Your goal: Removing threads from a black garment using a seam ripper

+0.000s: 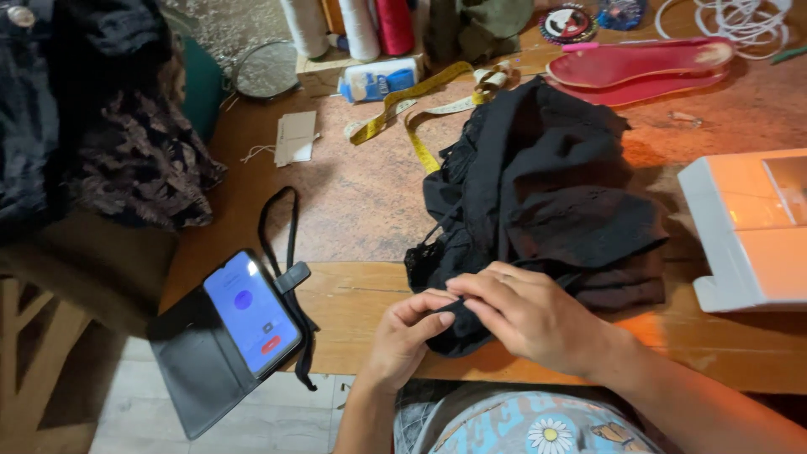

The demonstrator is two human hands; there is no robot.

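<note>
Left hand [408,332]: lower centre of the frame, fingers curled, thumb and fingertips pinched shut on the near edge of the black garment.
Right hand [525,315]: just right of the left hand, touching it, fingers bent down and closed on the same black edge.
Black garment [546,202]: crumpled heap of lacy black fabric, centre to centre right, lying on the wooden table [353,193], near end hanging over the table's front edge under both hands.
Phone [250,313]: lower left, screen lit blue, lying in an open black wallet case [197,366] that juts past the table edge; black strap [277,219] looping up from it.
Measuring tape [412,105]: yellow, upper centre, snaking from the thread spools to the top of the garment.
Thread spools [361,25]: top centre, white ones and a red one, standing upright.
Red shoe insole [639,67]: upper right, flat on the table, beyond the garment.
White sewing machine [748,227]: right edge, only partly in frame.
White cord [744,17]: top right corner, coiled.
Dark clothes [92,109]: upper left, piled off the table.
Paper scraps [296,136]: upper left of centre, near the tape's end.
</note>
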